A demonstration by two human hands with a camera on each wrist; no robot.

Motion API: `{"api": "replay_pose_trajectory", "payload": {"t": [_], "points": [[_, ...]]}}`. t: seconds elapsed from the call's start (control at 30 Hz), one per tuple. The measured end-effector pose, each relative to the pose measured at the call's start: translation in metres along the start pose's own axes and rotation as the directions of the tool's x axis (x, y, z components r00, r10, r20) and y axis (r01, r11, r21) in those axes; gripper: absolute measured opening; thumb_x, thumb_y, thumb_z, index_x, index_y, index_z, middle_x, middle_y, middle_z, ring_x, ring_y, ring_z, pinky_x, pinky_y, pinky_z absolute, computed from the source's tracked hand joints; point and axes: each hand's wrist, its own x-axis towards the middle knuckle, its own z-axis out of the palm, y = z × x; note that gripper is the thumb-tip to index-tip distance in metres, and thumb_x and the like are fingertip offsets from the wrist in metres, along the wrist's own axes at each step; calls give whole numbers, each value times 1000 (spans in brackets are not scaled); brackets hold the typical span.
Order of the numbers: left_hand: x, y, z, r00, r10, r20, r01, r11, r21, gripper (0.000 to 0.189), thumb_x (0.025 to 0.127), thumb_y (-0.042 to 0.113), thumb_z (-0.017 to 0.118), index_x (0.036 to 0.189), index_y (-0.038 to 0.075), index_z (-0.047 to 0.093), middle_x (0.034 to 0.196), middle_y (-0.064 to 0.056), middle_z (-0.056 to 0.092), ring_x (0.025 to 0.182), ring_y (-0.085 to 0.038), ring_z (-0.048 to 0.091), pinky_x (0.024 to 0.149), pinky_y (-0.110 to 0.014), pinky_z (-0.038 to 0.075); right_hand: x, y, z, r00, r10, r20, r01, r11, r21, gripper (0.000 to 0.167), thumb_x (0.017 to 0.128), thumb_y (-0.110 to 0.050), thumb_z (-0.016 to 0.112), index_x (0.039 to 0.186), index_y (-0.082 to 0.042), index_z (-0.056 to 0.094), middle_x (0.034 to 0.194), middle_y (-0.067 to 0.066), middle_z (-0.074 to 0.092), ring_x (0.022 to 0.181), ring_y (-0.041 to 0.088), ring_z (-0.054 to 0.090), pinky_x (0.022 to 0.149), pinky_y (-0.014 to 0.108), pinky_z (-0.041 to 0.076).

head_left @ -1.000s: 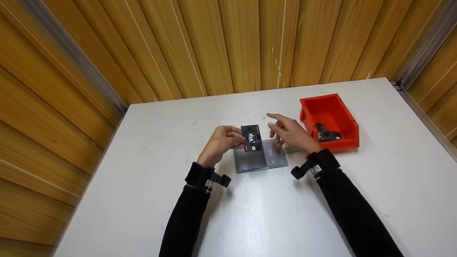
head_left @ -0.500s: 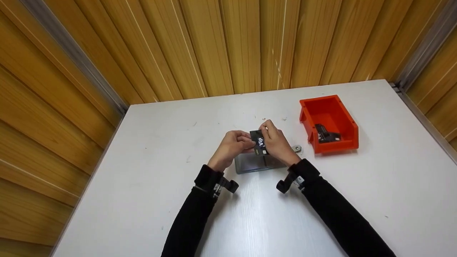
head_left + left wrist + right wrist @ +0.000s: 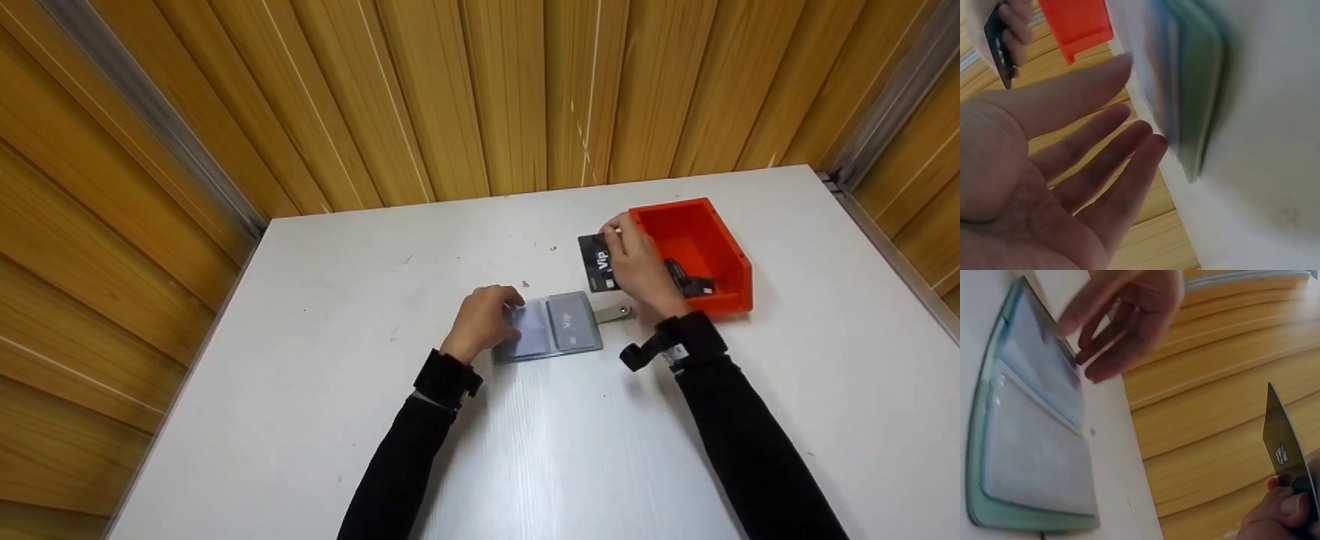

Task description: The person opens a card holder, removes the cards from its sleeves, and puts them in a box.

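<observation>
An opened card holder (image 3: 583, 346) with a pale green cover and clear plastic sleeves lies flat on the table. Under its right-hand sleeve a "Vip" card shows through. My left hand (image 3: 482, 321) is over the holder's left side; in the left wrist view its fingers (image 3: 1120, 169) are loosely bent beside the sleeves' edge, with nothing gripped. My right hand (image 3: 641, 266) pinches a black "Vip" card (image 3: 594, 264) above the table, just left of the red bin. Seen from the right wrist, that card (image 3: 1283, 444) stands on edge between thumb and fingers.
The red plastic bin (image 3: 741, 281) stands right of the holder, with several black cards (image 3: 697, 286) inside. A snap strap (image 3: 613, 314) sticks out from the holder toward the bin. Wood-patterned walls (image 3: 495, 97) rise behind the white table (image 3: 360, 285) and at its sides.
The black card, earlier in my left hand, then in both hands, is now in my right hand alone, carried right toward the bin. My left hand has lowered to the holder's left sleeves.
</observation>
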Motion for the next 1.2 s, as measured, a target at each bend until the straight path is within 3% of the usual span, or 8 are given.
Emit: {"api": "replay_pose_trajectory", "payload": {"t": [0.07,0.2,0.37,0.5,0.67,0.83,1.03,1.2], "points": [[-1,2,2,1000,10,11,-11,996,86,43,72,-1,90,113,3,77,108,-12,76,98,-25,68,91,-41,56,1,5,-15,999,21,-45,-20,1000,15,32,114,-26,36,128,1,45,118,22,56,105,32,51,86,34,42],[-3,4,2,998,50,37,-55,986,154,38,76,2,89,112,5,78,106,-12,75,95,-24,64,91,-41,55,1,20,-46,988,62,-138,-59,998,25,39,113,-34,34,132,0,43,121,21,55,107,28,50,84,30,43],[-5,5,1,995,71,65,-83,976,199,37,80,5,87,116,7,79,108,-12,75,97,-25,64,93,-41,54,1,46,-74,954,27,-299,-58,994,-95,42,113,-32,28,129,5,42,115,29,58,101,34,52,81,34,39],[-4,6,2,995,67,79,-83,970,227,37,81,7,87,117,7,79,110,-12,75,99,-25,65,95,-40,55,1,59,-81,937,34,-348,-92,984,-152,43,113,-31,26,129,6,41,107,32,59,96,38,53,79,38,38],[-4,6,2,995,65,79,-82,969,234,36,82,7,87,117,8,79,112,-12,75,102,-25,67,97,-39,55,4,66,-75,944,59,-323,-128,972,-196,41,113,-32,24,127,4,39,91,26,53,93,40,54,76,43,39],[-5,6,1,994,75,76,-92,966,243,35,82,7,86,117,7,79,111,-13,74,104,-27,68,97,-40,55,6,71,-64,964,97,-249,-155,962,-225,35,114,-27,26,128,3,37,106,33,56,104,44,55,89,56,47],[-5,6,1,993,89,78,-106,963,246,35,82,6,86,116,7,79,109,-13,74,102,-27,68,96,-40,56,7,83,-51,987,46,-155,-94,942,-322,24,112,-16,36,121,5,41,94,32,56,96,48,58,87,58,50],[-5,5,2,992,98,83,-116,963,243,35,82,5,86,116,5,79,110,-14,75,103,-28,68,96,-40,56,5,88,-46,996,58,-75,-82,922,-379,23,111,-14,45,121,6,49,99,30,62,91,44,58,87,57,52]]}}
